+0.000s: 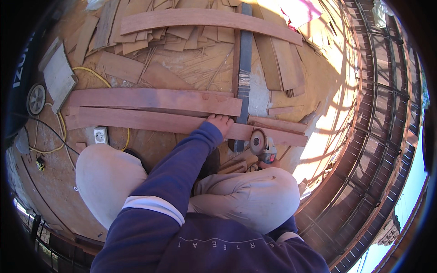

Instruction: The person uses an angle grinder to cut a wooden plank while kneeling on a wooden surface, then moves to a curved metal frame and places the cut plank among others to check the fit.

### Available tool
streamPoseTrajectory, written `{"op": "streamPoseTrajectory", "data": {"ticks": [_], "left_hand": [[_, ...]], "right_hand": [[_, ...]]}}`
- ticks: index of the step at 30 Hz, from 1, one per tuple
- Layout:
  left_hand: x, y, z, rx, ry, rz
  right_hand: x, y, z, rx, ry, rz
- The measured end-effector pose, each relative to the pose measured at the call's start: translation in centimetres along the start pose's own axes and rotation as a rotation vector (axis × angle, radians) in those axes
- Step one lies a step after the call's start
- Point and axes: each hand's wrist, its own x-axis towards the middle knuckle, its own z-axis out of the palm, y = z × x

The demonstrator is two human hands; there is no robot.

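My left hand [220, 125] lies across the lower reddish wooden strip [173, 121], its fingers curled over the far edge, where the strip crosses a dark bar [244, 59]. A second reddish strip [154, 100] lies just beyond it. My right hand [267, 164] holds an angle grinder [263, 146] beside the strip, right of the bar; its disc is close to the wood and I cannot tell whether they touch. Much of that hand is hidden behind my right knee.
Thin boards [173, 34] are piled at the back, with a long strip [209, 18] across them. At left are a wheeled machine [35, 99], a pale panel [57, 75], hoses and a power socket [100, 136]. A dark metal railing structure [382, 127] runs along the right.
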Motion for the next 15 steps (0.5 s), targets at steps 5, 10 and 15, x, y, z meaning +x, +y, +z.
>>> {"op": "streamPoseTrajectory", "data": {"ticks": [5, 10, 15], "left_hand": [[0.1, 0.0, 0.1, -0.007, -0.017, 0.006], [0.0, 0.2, -0.2, 0.001, 0.002, 0.004], [-0.4, 0.6, -1.5, 0.045, -0.024, -0.016]], "right_hand": [[-0.2, -0.5, 0.0, -0.028, -0.012, 0.009], [-1.1, 0.1, -0.1, 0.027, 0.007, 0.03], [-2.0, 2.1, -1.2, 0.339, 0.017, 0.008]]}}
